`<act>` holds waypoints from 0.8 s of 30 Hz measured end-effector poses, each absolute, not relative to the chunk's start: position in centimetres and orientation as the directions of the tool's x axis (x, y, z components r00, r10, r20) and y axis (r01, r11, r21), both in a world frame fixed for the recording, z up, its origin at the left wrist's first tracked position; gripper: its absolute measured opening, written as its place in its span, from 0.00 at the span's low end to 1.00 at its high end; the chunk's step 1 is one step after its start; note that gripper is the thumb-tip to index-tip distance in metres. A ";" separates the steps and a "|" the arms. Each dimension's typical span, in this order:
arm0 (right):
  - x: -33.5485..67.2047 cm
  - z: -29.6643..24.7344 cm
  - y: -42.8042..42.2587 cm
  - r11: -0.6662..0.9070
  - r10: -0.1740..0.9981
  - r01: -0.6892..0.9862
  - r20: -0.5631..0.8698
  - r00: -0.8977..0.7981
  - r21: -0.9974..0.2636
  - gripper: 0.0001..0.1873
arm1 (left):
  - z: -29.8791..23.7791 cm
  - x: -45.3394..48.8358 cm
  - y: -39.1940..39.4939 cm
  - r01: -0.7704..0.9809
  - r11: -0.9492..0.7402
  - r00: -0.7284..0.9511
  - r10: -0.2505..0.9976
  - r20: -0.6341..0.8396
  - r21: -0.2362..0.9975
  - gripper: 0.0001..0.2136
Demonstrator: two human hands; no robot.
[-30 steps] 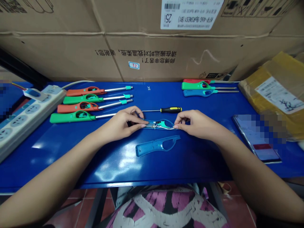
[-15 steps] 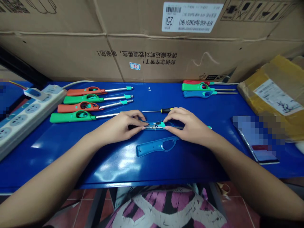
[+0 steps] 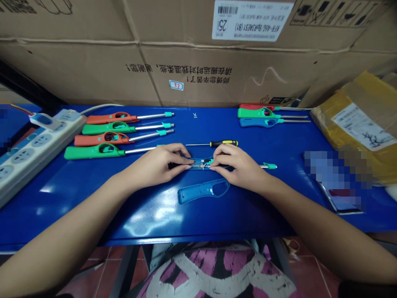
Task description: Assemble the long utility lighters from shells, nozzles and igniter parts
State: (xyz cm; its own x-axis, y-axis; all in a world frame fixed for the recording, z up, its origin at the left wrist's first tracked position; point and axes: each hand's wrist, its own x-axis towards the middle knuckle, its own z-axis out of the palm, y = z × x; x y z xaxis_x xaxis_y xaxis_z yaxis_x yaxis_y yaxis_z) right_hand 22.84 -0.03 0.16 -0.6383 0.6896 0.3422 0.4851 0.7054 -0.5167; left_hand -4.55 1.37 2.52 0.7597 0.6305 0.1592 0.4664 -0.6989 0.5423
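Note:
An opened blue gas lighter (image 3: 198, 164) lies on the blue table with its small inner parts and a teal trigger piece showing. My left hand (image 3: 164, 163) grips its handle end between thumb and fingers. At the inner parts, my right hand (image 3: 235, 165) is closed with thumb and fingertips together; what it pinches is partly hidden. The lighter's metal tube ends in a teal tip (image 3: 271, 166) right of that hand. Nearer me rests the loose blue handle half (image 3: 198, 192), inner side up. Behind my hands lies a yellow-and-black screwdriver (image 3: 221, 143).
Several red and green lighters (image 3: 105, 129) lie at left beside a white power strip (image 3: 34, 149). More lighters (image 3: 259, 117) lie at back right. A phone (image 3: 333, 182) and a taped parcel (image 3: 359, 120) are at right. A large cardboard box (image 3: 186, 54) stands behind.
My right hand has shifted slightly left along the inner parts, uncovering more of the screwdriver handle and the lighter's tube end. My left hand stays in place.

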 end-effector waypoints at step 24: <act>22.6 0.4 -0.2 0.658 0.700 0.441 0.279 -0.657 -0.611 0.05 | 2.3 -4.6 1.5 0.451 -0.687 0.754 0.634 0.168 0.569 0.11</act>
State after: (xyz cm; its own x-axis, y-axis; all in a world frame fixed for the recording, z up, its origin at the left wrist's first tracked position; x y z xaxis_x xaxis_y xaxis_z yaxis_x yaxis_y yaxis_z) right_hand 22.63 -0.24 0.38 -0.6571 0.7001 0.2795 0.4410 0.6577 -0.6107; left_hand -4.64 1.55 2.32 0.7544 0.6344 0.1684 0.4510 -0.6874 0.5694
